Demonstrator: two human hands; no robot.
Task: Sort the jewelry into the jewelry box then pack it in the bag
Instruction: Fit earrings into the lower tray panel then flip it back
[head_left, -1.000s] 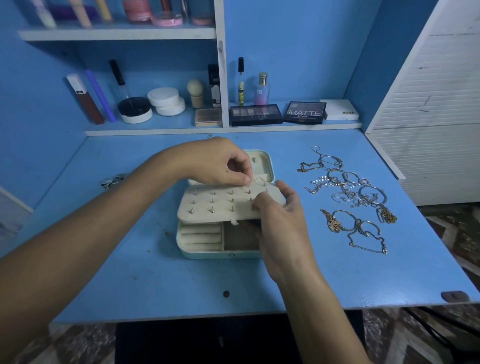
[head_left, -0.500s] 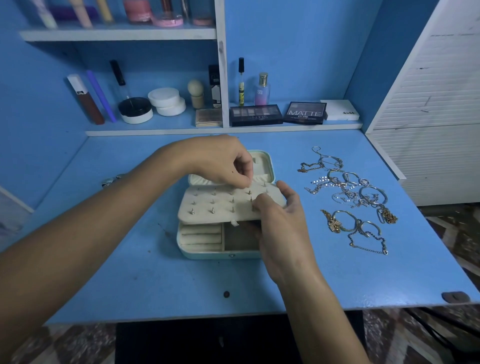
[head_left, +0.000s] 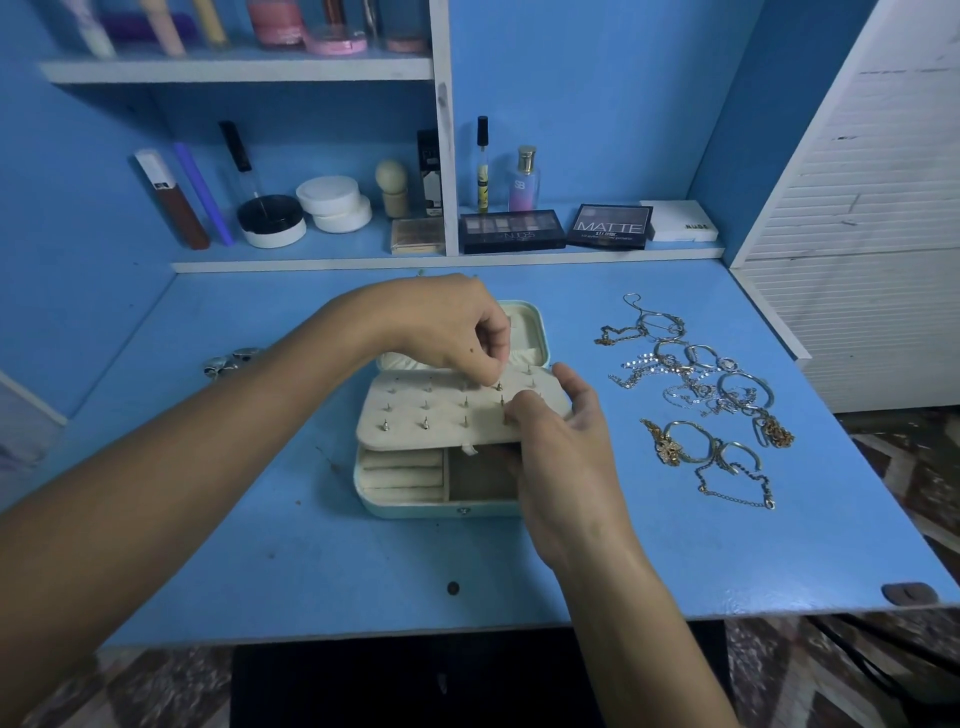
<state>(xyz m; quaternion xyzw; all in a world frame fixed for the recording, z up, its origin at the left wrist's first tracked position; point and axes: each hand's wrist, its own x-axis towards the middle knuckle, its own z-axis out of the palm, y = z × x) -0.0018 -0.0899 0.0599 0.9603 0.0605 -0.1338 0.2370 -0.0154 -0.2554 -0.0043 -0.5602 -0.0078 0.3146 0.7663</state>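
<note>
A: Which step is this, would you say?

B: Sorting, and on the earrings. The jewelry box (head_left: 447, 483) sits open in the middle of the blue desk (head_left: 311, 571), and a cream earring panel (head_left: 447, 410) is lifted over its compartments. The right hand (head_left: 566, 457) grips the panel's right edge, thumb on top and fingers underneath.

A: And the left?

B: The left hand (head_left: 447, 332) reaches over from the far side, fingertips pinched narrow around a small stud (head_left: 498, 385) in the panel's far right rows. Whether it is seated or just resting on the panel, I can't tell.

A: What remains?

B: Plenty, I'd judge. A pile of chains and bangles (head_left: 701, 395) lies on the desk well to the right of the box, untouched. Something small and silvery (head_left: 234, 358) also sits at the far left, partly behind the forearm. No bag is in view.

A: So the next move?

B: Probably finishing that stud with a fine, steady push, keeping the panel level so the other studs stay put.
</note>
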